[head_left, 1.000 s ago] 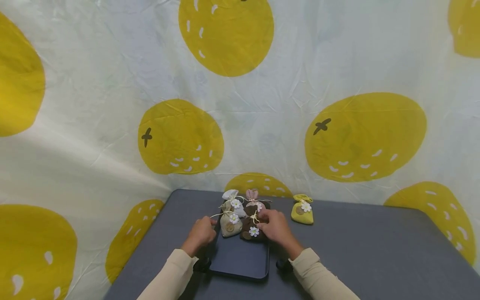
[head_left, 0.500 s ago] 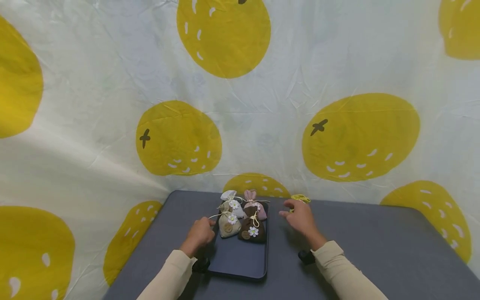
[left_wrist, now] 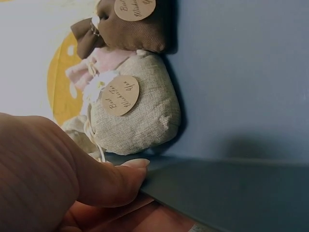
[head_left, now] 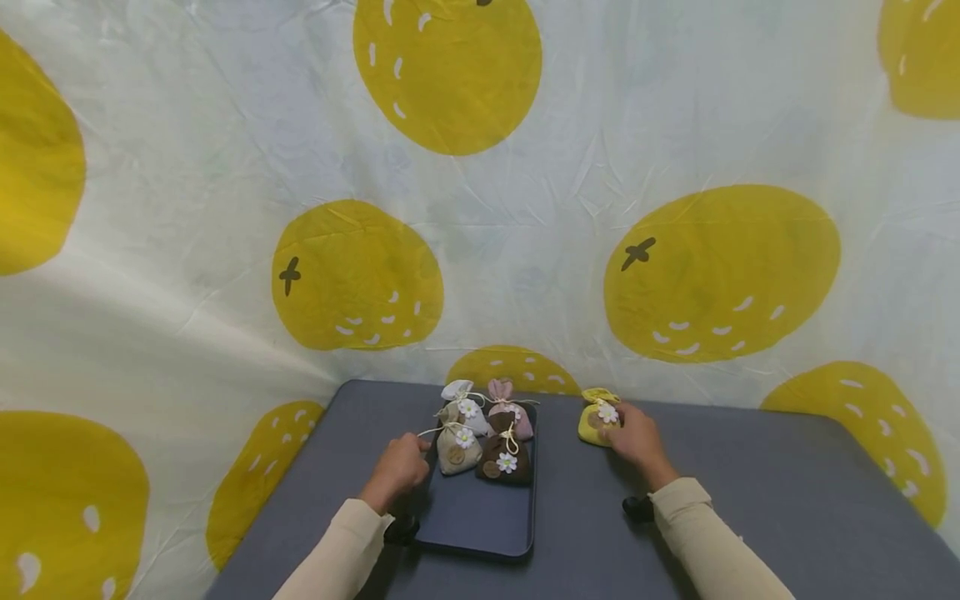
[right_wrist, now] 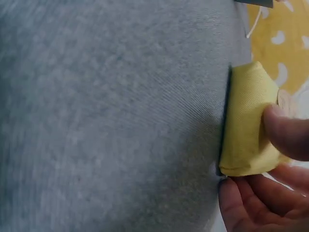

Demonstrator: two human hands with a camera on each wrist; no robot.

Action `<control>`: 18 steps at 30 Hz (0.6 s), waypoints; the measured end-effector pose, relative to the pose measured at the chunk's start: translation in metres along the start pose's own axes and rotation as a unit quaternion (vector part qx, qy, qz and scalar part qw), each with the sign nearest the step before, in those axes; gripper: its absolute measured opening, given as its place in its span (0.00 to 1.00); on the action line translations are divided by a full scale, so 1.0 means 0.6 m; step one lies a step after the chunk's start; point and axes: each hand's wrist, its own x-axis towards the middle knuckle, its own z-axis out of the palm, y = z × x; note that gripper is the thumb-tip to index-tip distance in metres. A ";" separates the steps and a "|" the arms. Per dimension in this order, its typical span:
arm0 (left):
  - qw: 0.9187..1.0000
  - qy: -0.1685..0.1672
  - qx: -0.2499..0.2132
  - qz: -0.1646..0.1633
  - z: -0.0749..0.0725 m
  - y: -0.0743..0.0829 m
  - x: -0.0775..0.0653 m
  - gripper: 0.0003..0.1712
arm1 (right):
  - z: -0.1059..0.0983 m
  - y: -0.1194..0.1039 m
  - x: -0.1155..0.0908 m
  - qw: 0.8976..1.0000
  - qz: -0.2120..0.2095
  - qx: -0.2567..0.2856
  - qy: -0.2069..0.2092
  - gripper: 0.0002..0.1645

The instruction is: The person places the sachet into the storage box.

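My left hand [head_left: 401,468] pinches the left rim of a dark tray [head_left: 476,521], thumb on top and fingers beneath, as the left wrist view shows. Inside the tray's far half sit a beige drawstring pouch [left_wrist: 145,108], a brown pouch [head_left: 495,458], a white pouch [head_left: 477,422] and a pink pouch [head_left: 522,427], each with its neck tied. To the right of the tray a yellow pouch [right_wrist: 248,116] with a white flower lies on the table. My right hand [head_left: 637,437] holds it at its right side, thumb over its front and fingers at its lower edge.
The grey table [head_left: 735,500] extends well to the right of the tray. Behind it hangs a white cloth [head_left: 525,267] printed with big yellow fruit, close to the table's far edge.
My right hand has left the brown pouch, passed over to the right and taken hold of the yellow pouch. My left hand has stayed on the tray rim.
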 end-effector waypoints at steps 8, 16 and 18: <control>1.000 0.002 -0.005 -0.002 0.004 -0.001 0.002 0.26 | 0.008 0.007 -0.001 0.999 0.008 0.022 0.022 0.32; 1.000 0.004 -0.005 -0.009 0.004 -0.002 0.000 0.26 | 0.011 0.008 -0.011 0.998 0.014 0.050 0.042 0.27; 1.000 0.003 -0.003 -0.007 0.003 -0.002 0.000 0.26 | 0.011 0.005 -0.014 0.997 0.014 0.058 0.040 0.28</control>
